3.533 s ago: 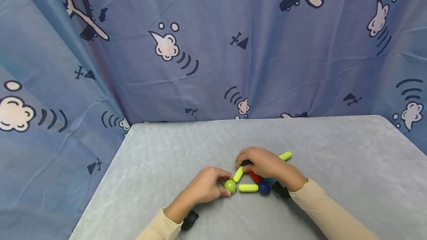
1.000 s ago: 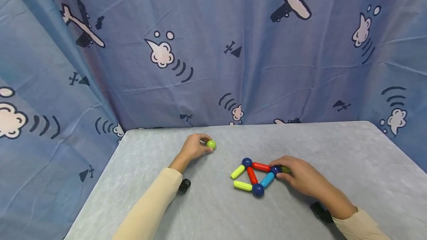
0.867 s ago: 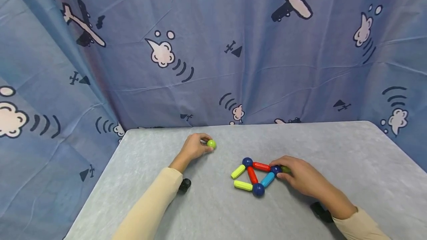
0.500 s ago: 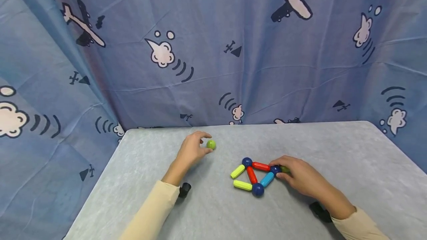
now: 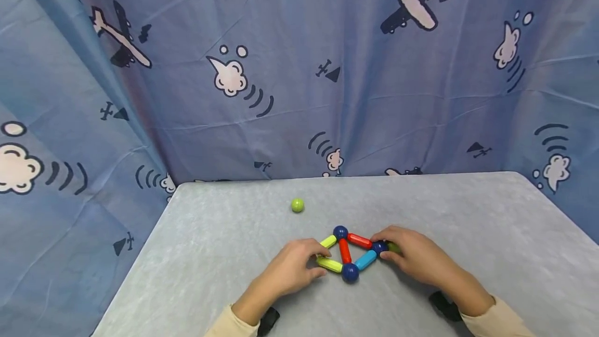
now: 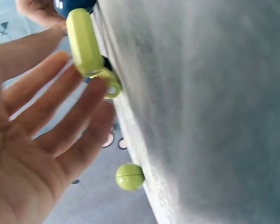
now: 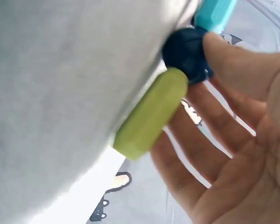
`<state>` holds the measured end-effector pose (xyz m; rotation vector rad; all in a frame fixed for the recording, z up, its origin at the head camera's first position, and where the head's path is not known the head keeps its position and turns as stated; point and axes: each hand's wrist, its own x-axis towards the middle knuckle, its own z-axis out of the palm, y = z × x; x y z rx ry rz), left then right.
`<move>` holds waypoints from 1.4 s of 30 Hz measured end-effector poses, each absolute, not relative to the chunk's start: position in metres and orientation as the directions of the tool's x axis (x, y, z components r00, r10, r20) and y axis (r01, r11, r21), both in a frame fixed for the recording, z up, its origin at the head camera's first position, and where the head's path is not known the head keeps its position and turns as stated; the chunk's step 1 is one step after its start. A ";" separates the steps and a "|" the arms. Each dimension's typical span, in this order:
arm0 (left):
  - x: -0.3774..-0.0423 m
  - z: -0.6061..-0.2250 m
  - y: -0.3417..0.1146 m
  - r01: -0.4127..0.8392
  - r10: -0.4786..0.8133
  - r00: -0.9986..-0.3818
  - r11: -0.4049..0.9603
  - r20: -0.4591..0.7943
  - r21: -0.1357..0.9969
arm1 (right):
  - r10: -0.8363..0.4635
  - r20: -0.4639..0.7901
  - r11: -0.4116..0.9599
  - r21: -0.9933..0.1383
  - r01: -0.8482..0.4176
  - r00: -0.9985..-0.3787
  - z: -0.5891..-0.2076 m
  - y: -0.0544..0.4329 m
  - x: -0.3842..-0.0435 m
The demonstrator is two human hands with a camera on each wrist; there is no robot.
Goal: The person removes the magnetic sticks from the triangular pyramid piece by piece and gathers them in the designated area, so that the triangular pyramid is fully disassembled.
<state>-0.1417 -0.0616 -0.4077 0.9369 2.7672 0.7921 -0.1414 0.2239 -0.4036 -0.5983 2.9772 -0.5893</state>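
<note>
Toy magnetic rods and balls form a flat shape on the table. My right hand (image 5: 418, 256) pinches its right-hand dark blue ball (image 5: 379, 247) between thumb and fingers. From that ball a yellow-green rod (image 7: 151, 114) sticks out beside the palm. Red rods (image 5: 359, 240) and a light blue rod (image 5: 366, 260) link it with the far blue ball (image 5: 340, 232) and near blue ball (image 5: 350, 273). Two yellow-green rods (image 5: 330, 264) extend left from these balls. Around their free ends my left hand (image 5: 291, 269) is spread, fingers fairly straight, fingertips right at the rods.
A loose lime-green ball (image 5: 297, 205) lies farther back on the grey table (image 5: 224, 233), left of the shape. Behind the table hangs a blue curtain (image 5: 281, 92) printed with planes. Black wrist cameras (image 5: 444, 306) sit under both wrists.
My left hand has let go of the lime-green ball at the back and come nearer, to the yellow-green rods. The shape has shifted slightly left, with my right hand still on its ball.
</note>
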 end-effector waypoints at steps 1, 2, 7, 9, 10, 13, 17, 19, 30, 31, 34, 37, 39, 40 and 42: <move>-0.141 -0.409 -0.061 0.537 0.600 -0.798 0.677 0.045 0.503 | -0.376 0.013 0.856 -0.378 -0.352 -0.927 -0.403 0.223 -0.141; -0.141 -0.411 -0.061 0.540 0.607 -0.794 0.679 0.035 0.497 | -0.371 -0.001 0.859 -0.380 -0.343 -0.929 -0.403 0.222 -0.140; -0.141 -0.420 -0.060 0.561 0.625 -0.781 0.695 0.007 0.449 | -0.360 -0.029 0.868 -0.376 -0.324 -0.932 -0.403 0.221 -0.137; -0.140 -0.422 -0.059 0.563 0.625 -0.781 0.700 0.007 0.439 | -0.359 -0.028 0.870 -0.371 -0.324 -0.933 -0.402 0.222 -0.136; -0.140 -0.422 -0.058 0.562 0.622 -0.783 0.701 0.009 0.440 | -0.359 -0.025 0.872 -0.365 -0.326 -0.933 -0.402 0.221 -0.135; -0.139 -0.422 -0.056 0.556 0.615 -0.788 0.697 0.022 0.453 | -0.376 0.026 0.867 -0.343 -0.361 -0.926 -0.399 0.218 -0.133; -0.139 -0.423 -0.057 0.560 0.607 -0.793 0.693 0.051 0.454 | -0.463 0.152 0.804 -0.341 -0.486 -0.873 -0.396 0.205 -0.128; -0.139 -0.424 -0.057 0.558 0.601 -0.797 0.693 0.060 0.456 | -0.529 0.182 0.755 -0.345 -0.558 -0.829 -0.397 0.198 -0.125; -0.141 -0.424 -0.057 0.537 0.580 -0.812 0.701 0.063 0.470 | -0.567 0.108 0.754 -0.331 -0.567 -0.817 -0.411 0.179 -0.116; -0.141 -0.423 -0.057 0.538 0.582 -0.811 0.699 0.063 0.471 | -0.559 0.103 0.763 -0.325 -0.559 -0.823 -0.411 0.178 -0.116; -0.142 -0.422 -0.059 0.540 0.586 -0.808 0.699 0.057 0.469 | -0.546 0.090 0.777 -0.317 -0.544 -0.833 -0.411 0.176 -0.115; -0.143 -0.421 -0.061 0.543 0.593 -0.804 0.701 0.046 0.463 | -0.549 0.084 0.775 -0.321 -0.544 -0.831 -0.410 0.174 -0.116; -0.143 -0.421 -0.062 0.541 0.594 -0.804 0.702 0.038 0.463 | -0.552 0.081 0.773 -0.322 -0.546 -0.830 -0.409 0.173 -0.116; -0.144 -0.421 -0.062 0.537 0.593 -0.805 0.702 0.034 0.468 | -0.552 0.077 0.774 -0.322 -0.545 -0.830 -0.409 0.173 -0.116; -0.144 -0.421 -0.062 0.528 0.589 -0.807 0.702 0.027 0.478 | -0.552 0.075 0.775 -0.320 -0.545 -0.830 -0.408 0.173 -0.116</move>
